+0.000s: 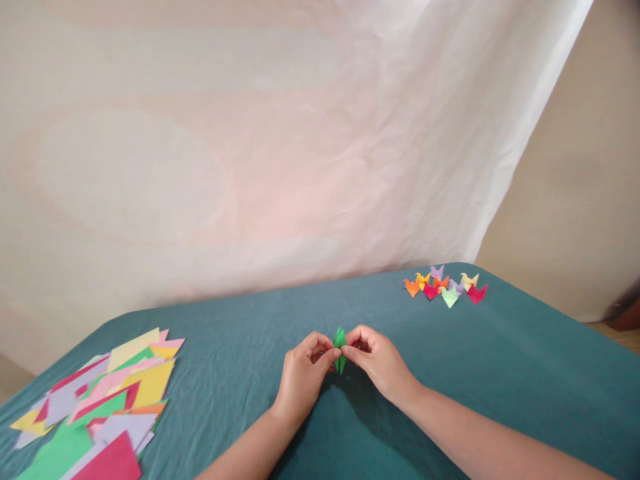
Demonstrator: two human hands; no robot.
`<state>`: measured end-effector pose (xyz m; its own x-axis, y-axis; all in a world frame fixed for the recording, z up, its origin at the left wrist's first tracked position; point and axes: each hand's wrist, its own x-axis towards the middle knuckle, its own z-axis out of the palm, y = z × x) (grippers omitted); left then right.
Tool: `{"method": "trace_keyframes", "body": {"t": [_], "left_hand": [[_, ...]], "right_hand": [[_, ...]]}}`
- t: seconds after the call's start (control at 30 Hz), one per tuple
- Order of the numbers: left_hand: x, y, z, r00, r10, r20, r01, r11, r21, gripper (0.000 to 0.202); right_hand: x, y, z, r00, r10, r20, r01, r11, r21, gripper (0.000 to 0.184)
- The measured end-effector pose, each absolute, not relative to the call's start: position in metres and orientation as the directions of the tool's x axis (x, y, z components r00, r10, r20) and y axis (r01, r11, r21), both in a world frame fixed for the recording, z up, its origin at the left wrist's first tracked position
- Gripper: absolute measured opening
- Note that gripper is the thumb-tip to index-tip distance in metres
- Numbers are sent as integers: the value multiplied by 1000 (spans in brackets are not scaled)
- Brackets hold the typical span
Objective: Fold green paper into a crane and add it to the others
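A small green folded paper piece (340, 339) is held upright between both hands, just above the table near its middle. It is narrow, with pointed ends at top and bottom. My left hand (309, 370) pinches its left side between thumb and fingers. From the right, my right hand (379, 360) pinches the opposite edge, thumb toward me. The fingertips cover part of the folds, and the far side of the paper is hidden.
Loose coloured paper sheets (150, 383) lie in an overlapping pile at the left. Several small folded paper birds (450, 295) stand grouped at the back right. A dark green cloth (225, 347) covers the table, and a pale hanging sheet (300, 153) rises behind its far edge.
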<state>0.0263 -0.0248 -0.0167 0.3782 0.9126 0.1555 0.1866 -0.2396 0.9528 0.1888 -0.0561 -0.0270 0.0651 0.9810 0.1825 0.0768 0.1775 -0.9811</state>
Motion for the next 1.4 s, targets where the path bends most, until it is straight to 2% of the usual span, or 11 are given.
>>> {"method": "trace_keyframes", "body": {"t": [0.2,0.47,0.7,0.9,0.97,1.03,1.13,1.4], "left_hand": [[26,-26,-12,329,905,268,147,-329,933,19],[26,-27,-10,293,923,251,169,-308,936,21],[26,-29,-10,298,915,271,196,-337,921,18],[26,-26,-11,290,921,260,202,-325,924,13],[26,-25,-11,332,916,226,221,-309,925,20],[26,-24,-10,388,905,175,277,-296,914,17],[26,-24,-8,394,911,123,337,-268,902,23],[27,-28,-9,407,901,149,381,-316,869,22]], "right_hand": [[186,-57,-25,52,979,196,60,193,-979,14],[184,-58,-26,51,983,178,14,178,-984,19],[182,-56,-26,60,988,140,-102,146,-984,23],[185,-55,-33,17,995,102,16,102,-995,16],[187,-55,-34,36,992,124,37,123,-992,15],[188,-55,-33,50,990,136,51,133,-990,14],[189,-56,-31,56,987,149,59,146,-988,13],[188,-61,-22,22,975,222,132,218,-967,15]]}}
